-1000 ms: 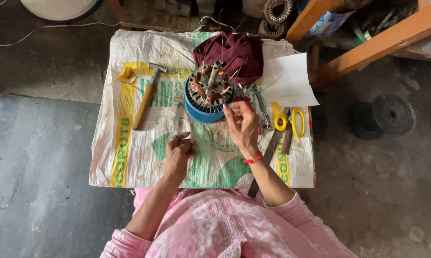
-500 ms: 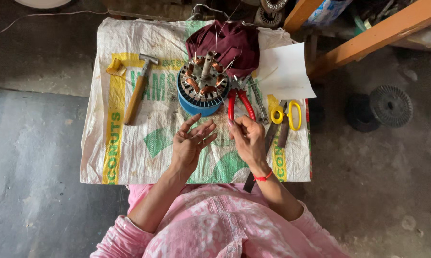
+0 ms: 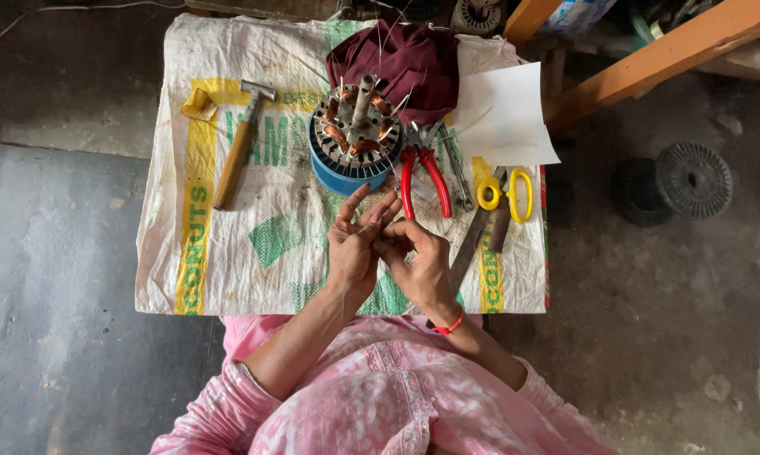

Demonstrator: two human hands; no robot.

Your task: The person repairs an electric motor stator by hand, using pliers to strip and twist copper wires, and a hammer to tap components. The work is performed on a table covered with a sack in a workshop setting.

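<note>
**Two hands meet just below the motor stator**

We see the left hand point(image 3: 352, 244) and the right hand point(image 3: 418, 261) touching at the fingertips, just below the blue motor stator point(image 3: 354, 139) on the bench point(image 3: 228, 253). Whether they pinch something thin, we cannot tell. Red pliers point(image 3: 422, 173) lie just right of the stator, yellow scissors point(image 3: 506, 190) further right, a hammer point(image 3: 241, 143) well left.

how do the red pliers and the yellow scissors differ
The red pliers have long, plain red grips; the yellow scissors have round yellow finger loops. The pliers lie beside the blue motor stator, close to the hands; the scissors lie farther right, near the white paper. Both rest untouched on the woven sack, handles toward the person.
</note>
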